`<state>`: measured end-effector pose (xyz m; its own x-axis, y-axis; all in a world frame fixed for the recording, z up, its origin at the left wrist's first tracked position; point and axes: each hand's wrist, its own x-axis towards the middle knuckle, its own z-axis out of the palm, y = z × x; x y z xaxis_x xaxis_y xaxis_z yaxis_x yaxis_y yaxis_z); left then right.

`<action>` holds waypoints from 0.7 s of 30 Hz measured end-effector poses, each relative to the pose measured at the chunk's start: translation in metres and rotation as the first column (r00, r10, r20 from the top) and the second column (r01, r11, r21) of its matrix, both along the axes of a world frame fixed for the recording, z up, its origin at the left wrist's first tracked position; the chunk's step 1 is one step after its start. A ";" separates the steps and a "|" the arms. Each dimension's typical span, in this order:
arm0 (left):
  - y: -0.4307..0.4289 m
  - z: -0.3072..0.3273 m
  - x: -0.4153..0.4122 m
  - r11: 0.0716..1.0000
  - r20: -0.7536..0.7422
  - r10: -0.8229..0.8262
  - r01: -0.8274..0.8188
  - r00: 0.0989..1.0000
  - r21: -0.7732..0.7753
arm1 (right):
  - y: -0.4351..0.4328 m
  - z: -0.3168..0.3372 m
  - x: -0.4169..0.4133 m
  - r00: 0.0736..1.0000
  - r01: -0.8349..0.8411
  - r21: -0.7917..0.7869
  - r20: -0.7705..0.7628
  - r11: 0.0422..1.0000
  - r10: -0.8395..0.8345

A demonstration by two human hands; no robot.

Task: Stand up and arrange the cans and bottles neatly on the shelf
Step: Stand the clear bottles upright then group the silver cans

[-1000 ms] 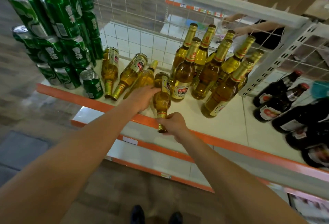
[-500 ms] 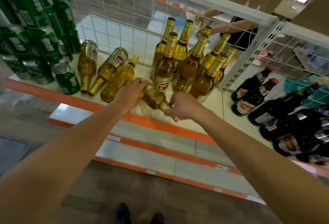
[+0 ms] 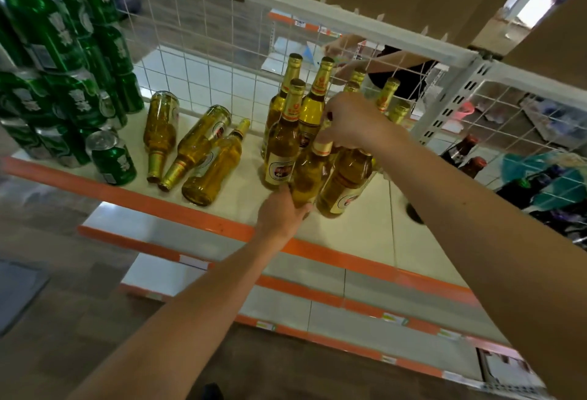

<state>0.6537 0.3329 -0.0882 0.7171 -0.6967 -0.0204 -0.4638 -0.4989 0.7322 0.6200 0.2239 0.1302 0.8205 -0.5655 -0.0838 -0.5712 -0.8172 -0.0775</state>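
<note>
— What are we holding?
— Our right hand (image 3: 352, 123) is clamped on the neck of the gold bottle (image 3: 309, 174), and our left hand (image 3: 282, 209) is curled round its base. It's nearly upright on the shelf (image 3: 365, 234), against the standing group (image 3: 282, 152).
— How far along are we?
— Partway, we'd judge. Three lying bottles (image 3: 198, 145) remain, and the dark bottles (image 3: 463, 148) look tipped too. At least seven caps stand, some hidden. The green cans (image 3: 47, 50) are too blurred to count; one small can (image 3: 112, 158) stands apart
</note>
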 end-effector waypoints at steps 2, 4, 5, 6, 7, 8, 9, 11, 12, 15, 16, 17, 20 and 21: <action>-0.012 0.004 -0.005 1.000 -0.022 0.006 -0.007 1.000 -0.015 | -0.011 0.001 -0.004 1.000 0.019 0.004 0.002 1.000 -0.019; -0.018 0.007 -0.007 1.000 -0.030 -0.003 0.003 1.000 -0.006 | -0.018 0.000 -0.006 1.000 0.028 -0.022 0.000 0.999 -0.028; -0.018 0.008 -0.007 1.000 -0.037 -0.018 0.018 0.999 0.012 | -0.020 -0.001 -0.006 1.000 0.026 -0.030 -0.008 0.999 -0.026; -0.016 0.009 -0.005 0.998 -0.042 -0.041 0.042 0.998 0.036 | -0.020 -0.002 -0.006 1.000 0.023 -0.030 -0.016 0.999 -0.023; -0.011 0.009 -0.002 0.996 -0.029 -0.070 0.071 0.997 0.061 | -0.020 -0.004 -0.005 0.999 0.021 -0.031 -0.026 0.999 -0.022; -0.003 0.010 0.001 0.993 0.010 -0.095 0.094 0.995 0.075 | -0.019 -0.006 -0.005 0.999 0.016 -0.047 -0.036 0.999 -0.018; 0.005 0.012 0.007 0.992 0.072 -0.105 0.100 0.992 0.072 | -0.018 -0.008 -0.004 1.000 0.001 -0.093 -0.027 0.996 -0.003; 0.021 0.018 0.024 0.998 0.239 -0.063 0.055 0.969 0.043 | -0.011 -0.012 0.000 0.991 -0.061 -0.245 0.100 0.967 0.088; 0.030 0.022 0.035 0.999 0.321 -0.026 0.010 0.947 0.052 | -0.005 -0.015 0.004 0.969 -0.089 -0.289 0.198 0.953 0.150; 0.047 0.027 0.069 0.963 0.418 0.035 -0.143 0.908 0.229 | 0.015 -0.023 0.016 0.894 -0.143 -0.188 0.396 0.972 0.208; 0.050 0.026 0.078 0.941 0.378 0.052 -0.172 0.924 0.293 | 0.020 -0.027 0.019 0.891 -0.144 -0.114 0.416 0.983 0.179; 0.050 0.025 0.084 0.922 0.328 0.058 -0.176 0.943 0.344 | 0.024 -0.032 0.022 0.895 -0.138 -0.046 0.422 0.989 0.145; 0.046 0.020 0.098 0.920 0.289 0.037 -0.146 0.956 0.363 | 0.034 -0.049 0.033 0.914 -0.125 0.098 0.399 0.987 0.076; 0.043 0.019 0.103 0.926 0.281 0.032 -0.135 0.959 0.353 | 0.036 -0.055 0.040 0.919 -0.126 0.140 0.390 0.982 0.062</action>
